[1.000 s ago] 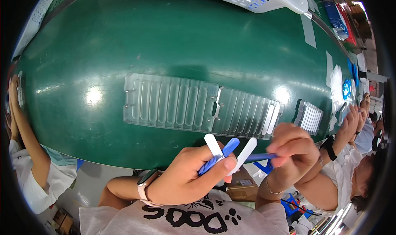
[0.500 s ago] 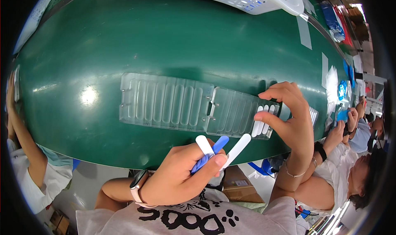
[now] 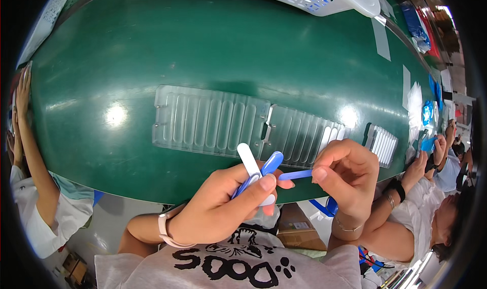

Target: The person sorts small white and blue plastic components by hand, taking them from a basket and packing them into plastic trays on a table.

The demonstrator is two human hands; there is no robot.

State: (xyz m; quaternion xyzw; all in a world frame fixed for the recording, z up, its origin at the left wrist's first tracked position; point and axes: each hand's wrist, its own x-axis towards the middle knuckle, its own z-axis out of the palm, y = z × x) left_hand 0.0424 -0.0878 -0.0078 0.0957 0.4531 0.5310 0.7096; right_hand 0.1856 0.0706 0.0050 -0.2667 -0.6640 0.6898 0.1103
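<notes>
We see the left hand closed around a fan of sticks, one white stick and one blue stick rising above the thumb. The right hand pinches a third, blue stick between thumb and forefinger, its free end pointing at the left thumb. Both hands hover at the near edge of the green table, just below two clear ribbed trays lying end to end.
</notes>
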